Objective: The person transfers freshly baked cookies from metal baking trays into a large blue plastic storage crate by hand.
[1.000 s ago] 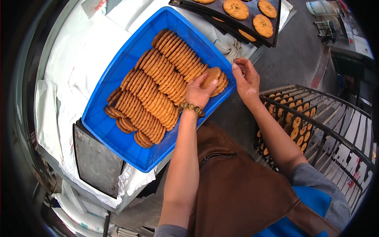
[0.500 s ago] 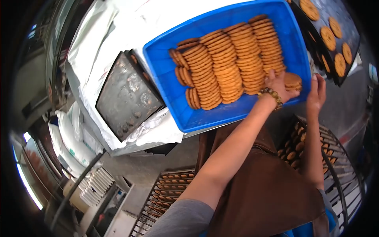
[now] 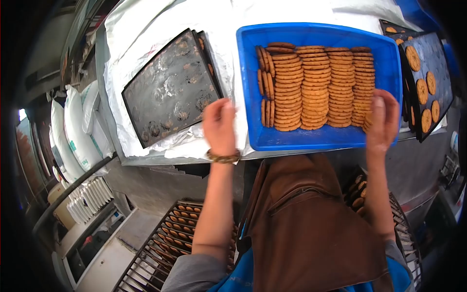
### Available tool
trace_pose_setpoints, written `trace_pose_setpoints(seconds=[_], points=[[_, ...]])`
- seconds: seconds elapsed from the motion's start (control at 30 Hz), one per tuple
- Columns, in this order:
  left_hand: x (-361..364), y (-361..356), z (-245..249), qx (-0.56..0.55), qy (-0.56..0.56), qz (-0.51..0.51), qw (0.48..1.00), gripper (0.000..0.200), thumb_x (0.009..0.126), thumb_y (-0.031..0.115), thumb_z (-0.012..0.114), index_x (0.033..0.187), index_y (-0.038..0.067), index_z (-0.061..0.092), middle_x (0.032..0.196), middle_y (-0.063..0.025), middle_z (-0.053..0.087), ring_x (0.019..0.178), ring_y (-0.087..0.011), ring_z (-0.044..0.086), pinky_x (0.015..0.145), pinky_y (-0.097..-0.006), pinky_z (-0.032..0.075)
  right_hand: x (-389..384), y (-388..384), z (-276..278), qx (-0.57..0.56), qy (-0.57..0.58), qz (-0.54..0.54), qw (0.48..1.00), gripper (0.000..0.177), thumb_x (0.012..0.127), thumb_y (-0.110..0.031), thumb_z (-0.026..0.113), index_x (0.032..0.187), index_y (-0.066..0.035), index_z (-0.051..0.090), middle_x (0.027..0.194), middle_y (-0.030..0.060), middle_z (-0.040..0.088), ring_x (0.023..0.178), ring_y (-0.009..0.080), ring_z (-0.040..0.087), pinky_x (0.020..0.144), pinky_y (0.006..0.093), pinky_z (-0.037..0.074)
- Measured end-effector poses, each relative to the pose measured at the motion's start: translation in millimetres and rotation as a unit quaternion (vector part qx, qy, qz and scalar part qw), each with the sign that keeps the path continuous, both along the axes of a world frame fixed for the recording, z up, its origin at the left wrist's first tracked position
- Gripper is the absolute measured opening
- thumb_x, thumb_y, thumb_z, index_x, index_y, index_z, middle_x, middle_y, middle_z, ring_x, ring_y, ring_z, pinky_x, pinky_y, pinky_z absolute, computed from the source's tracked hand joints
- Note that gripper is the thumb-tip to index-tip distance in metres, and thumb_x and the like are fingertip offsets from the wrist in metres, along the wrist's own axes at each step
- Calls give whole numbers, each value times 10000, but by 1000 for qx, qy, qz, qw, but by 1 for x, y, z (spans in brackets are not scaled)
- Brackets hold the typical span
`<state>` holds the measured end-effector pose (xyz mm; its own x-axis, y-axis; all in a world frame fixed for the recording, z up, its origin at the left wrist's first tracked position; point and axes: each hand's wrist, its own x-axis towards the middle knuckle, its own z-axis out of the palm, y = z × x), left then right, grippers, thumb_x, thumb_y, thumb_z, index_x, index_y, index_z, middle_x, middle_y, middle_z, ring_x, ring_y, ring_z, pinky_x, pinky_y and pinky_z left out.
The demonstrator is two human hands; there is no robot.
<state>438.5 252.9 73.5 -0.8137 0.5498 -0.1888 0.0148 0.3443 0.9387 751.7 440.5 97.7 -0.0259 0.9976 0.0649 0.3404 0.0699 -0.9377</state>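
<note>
A blue plastic tub (image 3: 318, 142) holds upright rows of round golden cookies (image 3: 315, 92), with several more on edge along its left side. My left hand (image 3: 220, 127), with a beaded bracelet at the wrist, is over the right corner of the dark baking tray (image 3: 168, 92). It is slightly blurred; its fingers are loosely bent and apart, and nothing shows in them. My right hand (image 3: 383, 121) is over the tub's front right corner, fingers raised and apart from the thumb, holding nothing visible. It partly hides the cookies at the end of the right row.
White sheeting (image 3: 146, 29) covers the table around the tub. Dark trays with cookies (image 3: 422, 92) stand at the right. Below the table are wire racks of cookies (image 3: 177, 224) on both sides of my brown apron (image 3: 316, 233). White sacks (image 3: 78, 131) stand at the left.
My left hand has left the cookies at the tub's right end and moved left to the dark tray. My right hand now overlaps the tub's corner. The view has turned and shifted left.
</note>
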Motion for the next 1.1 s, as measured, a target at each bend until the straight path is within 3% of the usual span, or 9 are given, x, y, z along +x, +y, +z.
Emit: trace_pose_setpoints(seconds=[0.1,0.2,0.43,0.57,0.8,0.9,0.97,1.03,1.1], points=[[-49,-90,8,-76,-61,173,980,222,1013,193,699,1087,-16,716,986,-68,729,809,-145,706,749,-278,567,-112,-44,19,-82,86,146,982,247,1052,-130,622,1270,-15,616,1136,63,686,1016,129,645,887,280,519],[-53,-180,-4,-108,-71,220,967,179,1020,183,695,1020,4,701,931,-47,721,782,-131,695,717,-263,552,-225,-90,22,-180,129,254,941,281,1026,-156,653,1244,15,608,1078,97,701,927,149,669,785,305,548],[-17,-272,-19,-94,-201,237,946,136,1021,155,699,1037,20,708,906,-23,712,768,-94,675,691,-246,542,-380,-132,-128,78,-235,253,935,507,996,-379,628,1163,99,639,1036,314,706,963,525,669,906,574,527],[-35,-305,-23,-79,-236,236,939,125,1018,138,704,1051,19,719,911,-15,715,776,-77,671,707,-228,546,-403,-134,-184,-80,-367,300,877,439,1002,-374,609,1045,60,665,1048,335,711,1037,517,678,917,567,529],[-92,-352,-31,-64,-242,252,935,148,1025,143,688,1083,9,715,997,-47,725,828,-109,691,740,-250,556,-395,-141,-220,10,-390,278,878,330,1004,-301,587,986,16,680,915,315,715,943,524,683,864,580,534],[-125,-350,-40,-42,-207,249,945,151,1030,139,683,1073,-4,705,897,-19,716,753,-68,649,682,-220,530,-395,-144,-185,35,-355,292,887,381,1011,-317,548,920,31,676,934,331,704,951,524,676,862,560,525],[-153,-349,-62,0,-216,248,944,269,1032,195,692,1181,-27,657,999,-61,717,881,-109,662,805,-258,543,-396,-148,-159,-38,-321,291,900,574,1072,-464,524,1098,77,716,975,293,728,921,384,703,884,427,520],[-180,-337,-100,9,-187,330,925,440,1031,241,707,1336,-46,574,1123,-90,697,996,-152,680,863,-279,556,-406,-165,-112,-95,-250,290,919,622,1091,-472,489,1015,105,709,918,294,719,875,375,698,851,436,517],[-218,-310,-75,121,-314,391,857,565,1020,287,727,1418,-46,505,1159,-101,688,1023,-178,672,926,-310,555,-405,-172,-91,-82,-247,305,916,620,1096,-466,493,1021,113,703,889,267,715,840,327,670,833,421,510]])
